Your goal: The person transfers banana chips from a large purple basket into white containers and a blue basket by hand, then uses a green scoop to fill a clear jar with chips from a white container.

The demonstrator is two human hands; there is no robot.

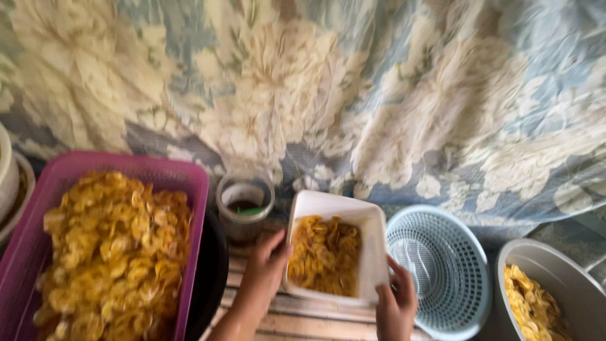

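A white square container [372, 233] partly filled with yellow banana chips [325, 256] is held between both hands. My left hand [265, 271] grips its left side and my right hand [398, 303] grips its lower right corner. To the left sits a purple basket [189, 189] heaped with more yellow chips [113, 252].
A small jar [245, 205] with dark contents stands behind the container. A light blue perforated basket [442, 265] lies at the right, and a grey bowl [555, 265] with chips beyond it. A floral curtain [353, 82] hangs across the back. Pale round vessels [9, 177] sit at the far left.
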